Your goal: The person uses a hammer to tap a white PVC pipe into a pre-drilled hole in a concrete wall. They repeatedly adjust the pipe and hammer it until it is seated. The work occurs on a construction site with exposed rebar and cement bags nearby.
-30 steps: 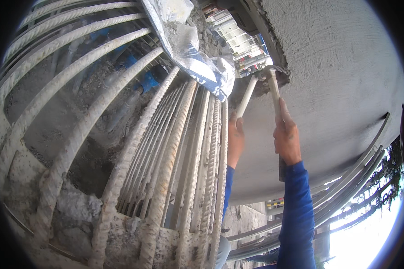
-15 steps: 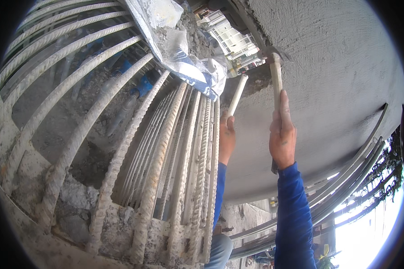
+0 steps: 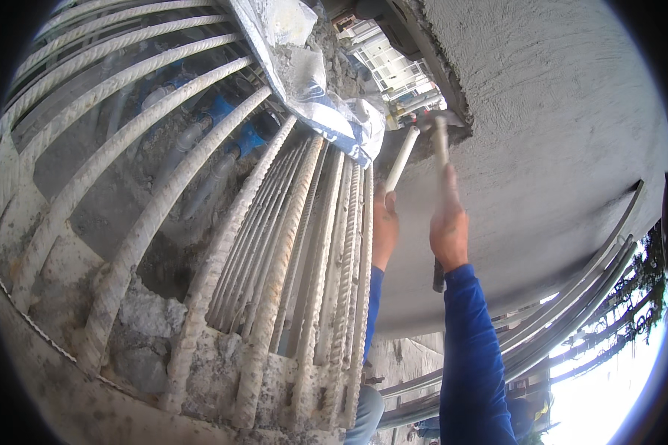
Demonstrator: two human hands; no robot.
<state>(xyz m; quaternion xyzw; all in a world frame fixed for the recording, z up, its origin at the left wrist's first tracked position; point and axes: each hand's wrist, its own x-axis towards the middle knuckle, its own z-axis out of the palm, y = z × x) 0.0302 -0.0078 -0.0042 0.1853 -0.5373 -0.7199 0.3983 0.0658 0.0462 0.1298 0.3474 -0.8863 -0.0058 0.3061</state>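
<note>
My right hand (image 3: 450, 236) is wrapped round the handle of a hammer (image 3: 442, 147); its head is smeared by motion at the ragged edge of the grey plastered wall (image 3: 549, 156). To its left my left hand (image 3: 384, 230), partly hidden behind the steel bars, grips a pale, round rod (image 3: 402, 162). The hammer head is close to the rod's upper end; whether they touch I cannot tell. The rod's lower end is hidden in my fist.
Thick ribbed rebar (image 3: 263, 274) fills the left side, rising from a rough concrete base (image 3: 208, 374). A white and blue sack (image 3: 323, 119) with rubble lies over the bar tops. Blue pipe fittings (image 3: 251, 139) show between bars. Long curved rails (image 3: 571, 297) run at the lower right.
The hammer and my right hand have swung left and slightly down, closer to the rod's tip. The whole view has shifted slightly; my left hand keeps its grip.
</note>
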